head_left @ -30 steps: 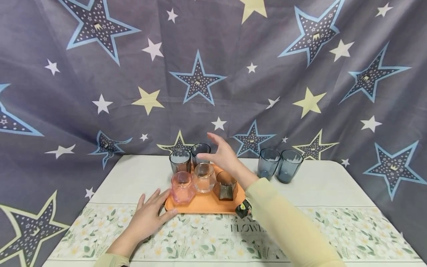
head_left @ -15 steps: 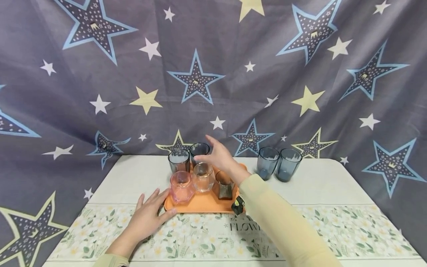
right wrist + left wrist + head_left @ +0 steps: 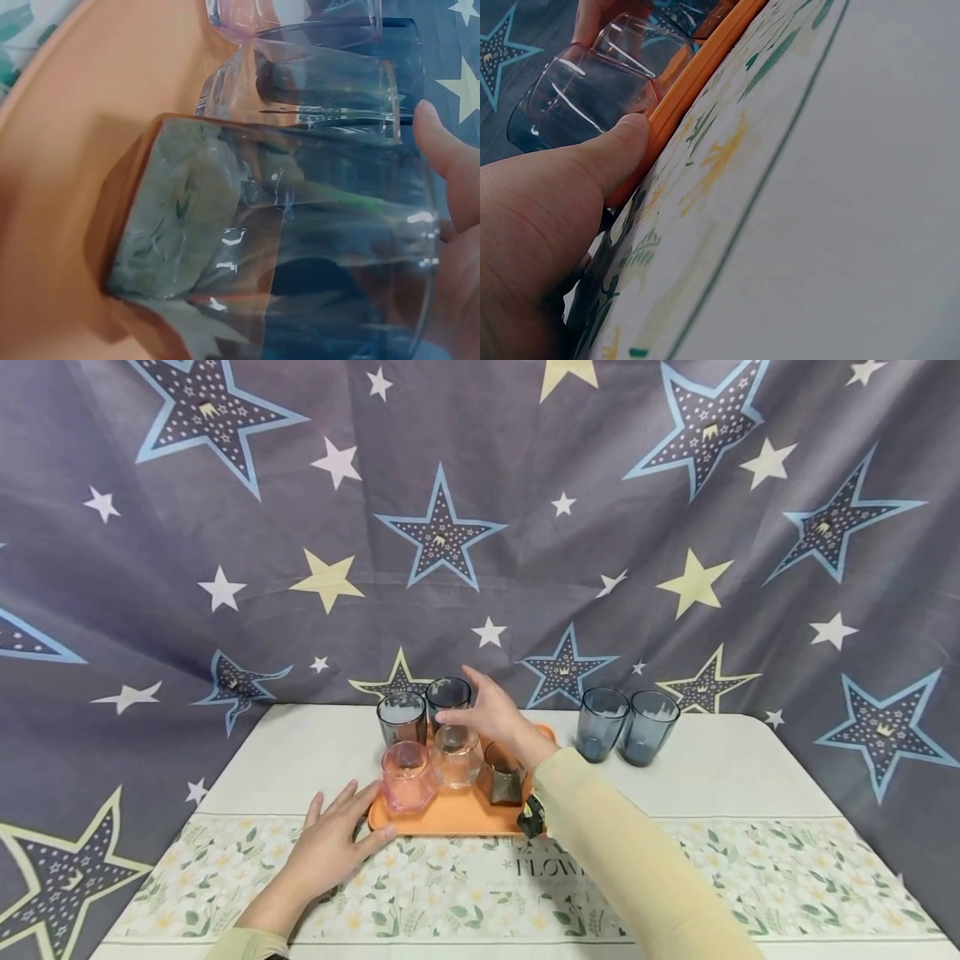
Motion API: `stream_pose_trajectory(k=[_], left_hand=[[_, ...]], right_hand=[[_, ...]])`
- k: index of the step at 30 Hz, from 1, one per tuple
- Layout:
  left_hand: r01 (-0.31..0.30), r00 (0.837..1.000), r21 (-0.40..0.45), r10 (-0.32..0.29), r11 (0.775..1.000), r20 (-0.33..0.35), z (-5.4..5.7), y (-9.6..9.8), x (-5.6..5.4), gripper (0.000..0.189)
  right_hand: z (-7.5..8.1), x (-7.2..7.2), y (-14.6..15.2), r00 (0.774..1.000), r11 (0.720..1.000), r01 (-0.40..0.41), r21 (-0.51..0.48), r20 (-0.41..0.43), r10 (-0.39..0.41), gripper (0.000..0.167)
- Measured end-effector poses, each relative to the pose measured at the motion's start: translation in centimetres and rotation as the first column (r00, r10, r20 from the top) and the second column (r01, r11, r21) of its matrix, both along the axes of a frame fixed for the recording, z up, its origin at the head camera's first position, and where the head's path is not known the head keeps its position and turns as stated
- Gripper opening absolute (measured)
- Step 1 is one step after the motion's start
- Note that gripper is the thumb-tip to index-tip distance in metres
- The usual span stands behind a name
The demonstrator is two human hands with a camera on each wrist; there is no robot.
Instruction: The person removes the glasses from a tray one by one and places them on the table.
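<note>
My left hand (image 3: 330, 839) lies at the left end of an orange tray (image 3: 450, 818), fingers spread beside a pink glass (image 3: 407, 781). In the left wrist view its thumb touches the tray's edge. On the right, my right hand (image 3: 491, 714) reaches over the tray to a dark blue glass (image 3: 442, 691) at the back, thumb in front of it and index finger raised near its rim, not wrapped round it. The other fingers are hidden. Also grouped there are a grey-blue glass (image 3: 401, 718), a clear glass (image 3: 456, 764) and a brown glass (image 3: 506, 777), under my right forearm.
Two blue glasses (image 3: 602, 727) stand side by side on the table to the right of the tray. A floral cloth band (image 3: 450, 893) runs across the near part of the table. Behind hangs a grey star-patterned curtain (image 3: 562, 577).
The right hand has shifted slightly left and down, its thumb further across the front of the back blue glass. The left hand, tray and glasses keep their places.
</note>
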State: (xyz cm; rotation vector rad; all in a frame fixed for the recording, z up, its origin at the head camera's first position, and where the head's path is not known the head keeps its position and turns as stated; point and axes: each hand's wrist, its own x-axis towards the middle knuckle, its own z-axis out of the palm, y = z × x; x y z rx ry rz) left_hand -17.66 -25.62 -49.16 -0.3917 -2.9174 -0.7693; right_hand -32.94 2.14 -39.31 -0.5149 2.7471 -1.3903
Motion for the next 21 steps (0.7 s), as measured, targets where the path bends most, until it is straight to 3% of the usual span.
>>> stream_pose_trajectory(k=[21], left_hand=[[-0.005, 1.000, 0.006, 0.005, 1.000, 0.001, 0.30, 0.05, 0.16, 0.084]], right_hand=[[-0.31, -0.20, -0.96, 1.000, 1.000, 0.015, 0.019, 0.006, -0.015, 0.106]])
